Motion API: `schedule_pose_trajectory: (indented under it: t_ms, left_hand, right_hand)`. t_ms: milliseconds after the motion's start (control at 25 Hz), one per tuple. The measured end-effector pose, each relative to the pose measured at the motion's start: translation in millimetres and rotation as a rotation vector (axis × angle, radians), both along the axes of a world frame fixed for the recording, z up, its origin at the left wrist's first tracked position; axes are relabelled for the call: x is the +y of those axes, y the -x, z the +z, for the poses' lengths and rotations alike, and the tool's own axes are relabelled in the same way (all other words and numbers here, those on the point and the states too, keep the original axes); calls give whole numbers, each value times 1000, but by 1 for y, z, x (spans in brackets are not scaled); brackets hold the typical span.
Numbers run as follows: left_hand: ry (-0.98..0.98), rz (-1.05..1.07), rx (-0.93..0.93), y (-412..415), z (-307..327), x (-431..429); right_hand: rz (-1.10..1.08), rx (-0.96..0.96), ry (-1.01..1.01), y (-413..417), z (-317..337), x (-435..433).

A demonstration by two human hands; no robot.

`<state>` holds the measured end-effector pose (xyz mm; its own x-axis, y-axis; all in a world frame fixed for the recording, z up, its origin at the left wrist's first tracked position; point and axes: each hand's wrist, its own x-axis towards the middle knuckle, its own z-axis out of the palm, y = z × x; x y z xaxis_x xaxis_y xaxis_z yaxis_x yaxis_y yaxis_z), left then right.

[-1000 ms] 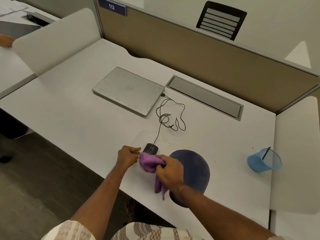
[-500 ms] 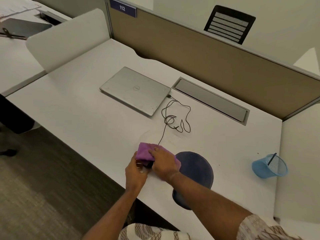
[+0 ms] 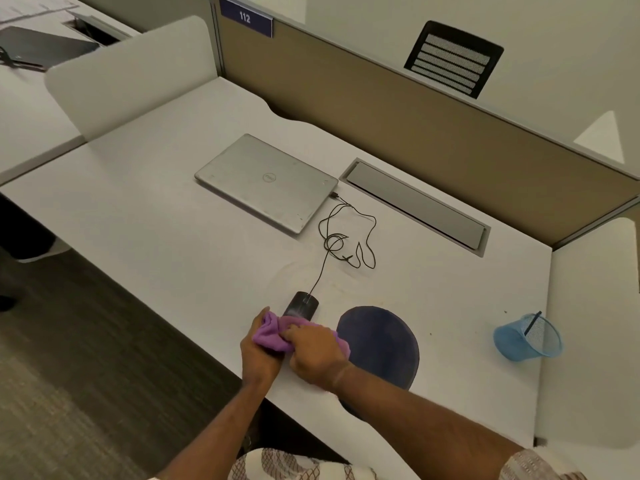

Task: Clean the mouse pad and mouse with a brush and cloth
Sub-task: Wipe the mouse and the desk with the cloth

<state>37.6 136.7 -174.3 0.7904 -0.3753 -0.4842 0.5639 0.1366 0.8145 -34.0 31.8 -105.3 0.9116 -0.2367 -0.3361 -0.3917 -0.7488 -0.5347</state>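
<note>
A black wired mouse [image 3: 302,305] lies near the desk's front edge, its near end hidden under a purple cloth [image 3: 273,332]. My right hand [image 3: 317,351] presses the cloth down onto the mouse. My left hand [image 3: 258,351] grips the mouse's near left side, partly under the cloth. A dark blue round mouse pad [image 3: 379,344] lies just right of my hands, its near part covered by my right forearm. A blue mesh cup [image 3: 526,337] with a dark brush handle [image 3: 532,322] sticking out lies tipped at the right.
A shut silver laptop [image 3: 266,180] lies behind, the mouse's cable [image 3: 346,237] coiled between it and the mouse. A grey cable hatch [image 3: 415,206] sits by the tan partition [image 3: 415,126]. White side dividers [image 3: 128,74] flank the white desk [image 3: 156,230].
The cloth slid back toward me, uncovering the front of the mouse that it covered half a second ago. Both hands stay on the mouse and cloth.
</note>
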Motion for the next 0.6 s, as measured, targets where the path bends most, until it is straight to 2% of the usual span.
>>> schedule_pose_trajectory:
  t_ms: [40,120,240,280,360,480,600]
  left_hand:
    - [37,11,43,1,-1,2]
    - [-38,-29,-14,2,-3,4]
    - [-406,-196,-337,0,-6,7]
    - [-467,-237,-415,0,-7,7]
    - [-483,-238,-423,-1,-4,6]
    - [-490,-227,-405,-3,-6,5]
    - [-512,-209,-393,-5,-6,5]
  right_hand:
    - [49,29,10,-4,8,-3]
    - [87,43,67,-18,25,-18]
    - [-133,-88,76,-39,41,-46]
    - [-186,-117,77,-46,43,-53]
    - [-188,-75,119,-62,47,-60]
    - [-24,124,197,-77,36,-59]
    - [78,187,173,-79,22,-43]
